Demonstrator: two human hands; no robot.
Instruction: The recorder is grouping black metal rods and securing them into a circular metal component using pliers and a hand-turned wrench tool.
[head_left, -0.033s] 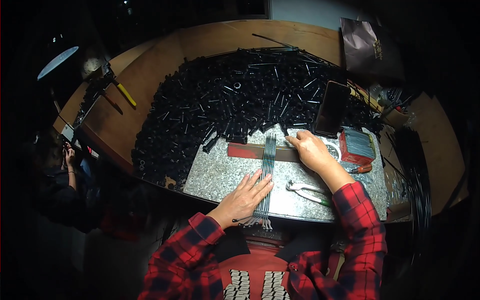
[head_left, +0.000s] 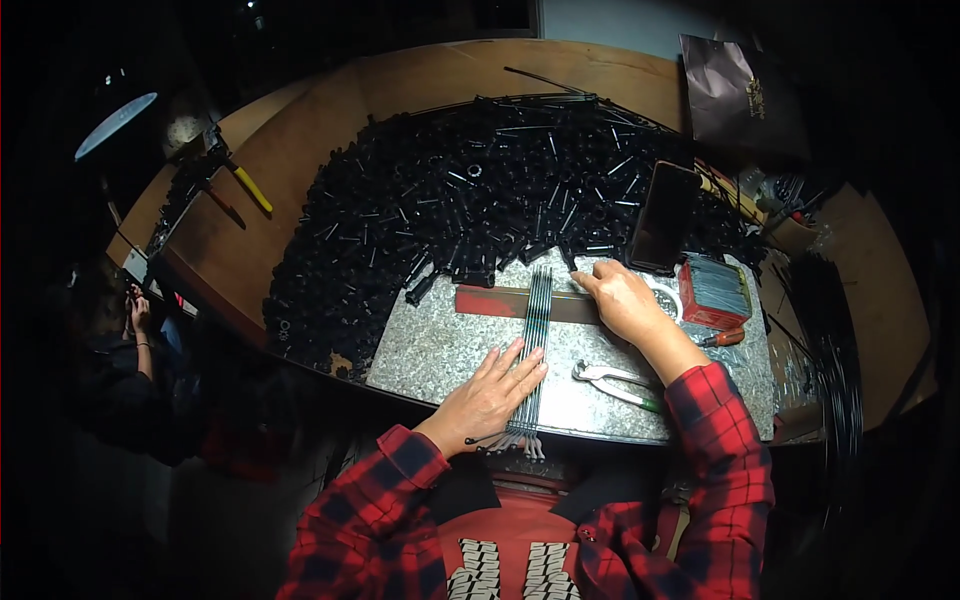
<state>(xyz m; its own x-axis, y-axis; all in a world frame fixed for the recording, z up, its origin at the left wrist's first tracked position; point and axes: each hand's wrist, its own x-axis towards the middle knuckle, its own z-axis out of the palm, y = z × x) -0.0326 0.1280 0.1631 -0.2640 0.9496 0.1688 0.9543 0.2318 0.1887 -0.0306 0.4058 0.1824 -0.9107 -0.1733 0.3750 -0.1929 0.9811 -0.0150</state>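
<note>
A bundle of thin grey metal rods (head_left: pixel 537 330) lies lengthwise on a speckled stone slab (head_left: pixel 430 345), crossing a red-brown flat bar (head_left: pixel 490 300). My left hand (head_left: pixel 490 392) rests flat on the near part of the rods, fingers spread, gripping nothing. Loops at the rods' near ends (head_left: pixel 515 445) stick out past the slab's edge. My right hand (head_left: pixel 625 300) lies on the bar just right of the rods, its fingertips touching the bar. Both sleeves are red plaid.
A big heap of black tubular parts (head_left: pixel 470 200) covers the wooden table (head_left: pixel 330 130) behind the slab. Pliers (head_left: pixel 610 382), a red box (head_left: pixel 712 290), a dark phone (head_left: pixel 662 215) and a screwdriver (head_left: pixel 722 338) lie right. A yellow-handled tool (head_left: pixel 250 188) lies left. Another person (head_left: pixel 130 340) sits far left.
</note>
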